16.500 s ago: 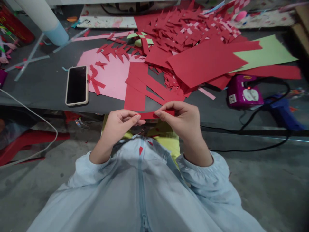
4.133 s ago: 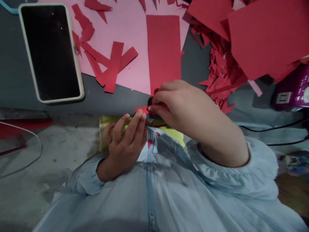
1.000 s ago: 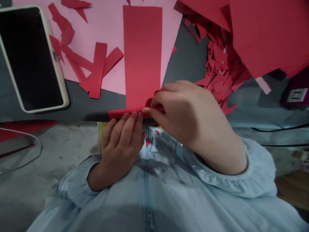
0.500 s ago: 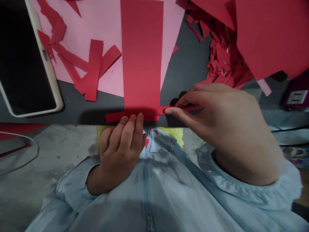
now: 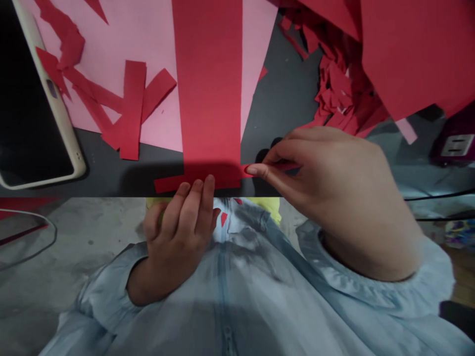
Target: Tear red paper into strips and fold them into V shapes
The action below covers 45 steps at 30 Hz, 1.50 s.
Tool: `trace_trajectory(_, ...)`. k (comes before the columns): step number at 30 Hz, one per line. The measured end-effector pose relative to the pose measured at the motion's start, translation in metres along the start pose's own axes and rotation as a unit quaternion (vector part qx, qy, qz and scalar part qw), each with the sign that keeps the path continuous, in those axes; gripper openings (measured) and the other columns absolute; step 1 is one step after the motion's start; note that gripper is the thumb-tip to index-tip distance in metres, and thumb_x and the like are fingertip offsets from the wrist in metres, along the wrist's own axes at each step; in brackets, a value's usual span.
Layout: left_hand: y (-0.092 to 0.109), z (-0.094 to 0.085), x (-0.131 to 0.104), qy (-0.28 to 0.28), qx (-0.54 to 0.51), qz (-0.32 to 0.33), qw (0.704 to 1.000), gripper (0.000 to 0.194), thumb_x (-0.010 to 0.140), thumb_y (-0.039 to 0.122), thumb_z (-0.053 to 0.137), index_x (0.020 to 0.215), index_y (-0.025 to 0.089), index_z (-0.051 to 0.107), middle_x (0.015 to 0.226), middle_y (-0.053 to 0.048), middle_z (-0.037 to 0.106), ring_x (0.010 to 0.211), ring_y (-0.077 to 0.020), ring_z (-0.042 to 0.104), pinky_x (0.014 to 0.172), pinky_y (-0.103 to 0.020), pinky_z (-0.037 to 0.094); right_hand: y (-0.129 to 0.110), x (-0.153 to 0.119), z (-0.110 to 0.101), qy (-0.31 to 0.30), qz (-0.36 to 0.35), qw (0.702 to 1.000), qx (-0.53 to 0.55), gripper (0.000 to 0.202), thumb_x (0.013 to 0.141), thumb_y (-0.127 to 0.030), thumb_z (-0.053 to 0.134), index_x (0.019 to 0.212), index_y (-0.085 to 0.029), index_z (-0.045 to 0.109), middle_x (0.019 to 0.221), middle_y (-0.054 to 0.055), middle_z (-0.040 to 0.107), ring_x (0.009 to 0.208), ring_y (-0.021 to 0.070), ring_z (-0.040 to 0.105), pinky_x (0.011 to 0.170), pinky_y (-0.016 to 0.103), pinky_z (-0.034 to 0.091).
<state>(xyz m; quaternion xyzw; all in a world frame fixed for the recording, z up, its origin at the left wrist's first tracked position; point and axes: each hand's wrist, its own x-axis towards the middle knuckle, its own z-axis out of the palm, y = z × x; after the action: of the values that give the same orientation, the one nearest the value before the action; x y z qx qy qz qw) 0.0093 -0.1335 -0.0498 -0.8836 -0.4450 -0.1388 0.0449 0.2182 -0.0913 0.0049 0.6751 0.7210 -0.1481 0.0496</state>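
Observation:
A narrow red paper strip (image 5: 166, 184) lies crosswise along the table's near edge, over the lower end of a long, wide red paper sheet (image 5: 210, 89). My left hand (image 5: 181, 225) rests its outstretched fingertips on the strip and the sheet's bottom edge, the thumb hanging below the table edge. At the right, my right hand (image 5: 326, 178) pinches the strip's other end between thumb and index finger. The far tip of the strip passes beneath that hand's palm.
Pink paper (image 5: 141, 34) lies under the wide sheet, bearing several red offcuts (image 5: 132, 109). A phone (image 5: 35, 109) is at the left. Heaped red scraps (image 5: 334, 89) and a large red sheet (image 5: 415, 54) sit at right, near a purple power socket (image 5: 456, 143).
The whole view has shifted slightly, so the papers and phone appear further left. Both hands keep nearly the same places on the strip.

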Motion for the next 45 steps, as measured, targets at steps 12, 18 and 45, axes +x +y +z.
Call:
trace_trajectory(12, -0.001, 0.0, 0.001, 0.004, 0.019, 0.014, 1.0, 0.053, 0.088, 0.038, 0.068, 0.135, 0.016, 0.06, 0.102, -0.007, 0.075, 0.1, -0.0193, 0.067, 0.096, -0.032, 0.038, -0.003, 0.002, 0.001, -0.023, 0.003, 0.999, -0.029, 0.024, 0.091, -0.032, 0.06, 0.073, -0.019, 0.07, 0.074, 0.009, 0.063, 0.076, 0.0256, 0.06, 0.06, 0.033, 0.033)
trace_trajectory(18, 0.0, 0.001, -0.001, -0.004, 0.039, 0.015, 0.999, 0.048, 0.089, 0.037, 0.067, 0.135, 0.027, 0.06, 0.113, -0.004, 0.074, 0.104, -0.0183, 0.066, 0.094, -0.031, 0.039, -0.004, 0.003, 0.0, -0.048, 0.016, 0.998, -0.04, 0.024, 0.091, -0.032, 0.058, 0.075, -0.019, 0.071, 0.076, 0.01, 0.065, 0.078, 0.0268, 0.061, 0.059, 0.034, 0.032)
trace_trajectory(45, 0.021, 0.0, 0.028, -0.012, 0.051, 0.111, 0.992, 0.051, 0.088, 0.04, 0.068, 0.132, 0.015, 0.06, 0.105, -0.008, 0.07, 0.104, -0.0231, 0.067, 0.108, -0.043, 0.049, 0.023, -0.011, -0.005, 0.015, 0.04, 0.999, 0.0, 0.021, 0.084, -0.032, 0.069, 0.069, -0.019, 0.064, 0.07, 0.006, 0.064, 0.066, 0.0207, 0.055, 0.055, 0.031, 0.03)
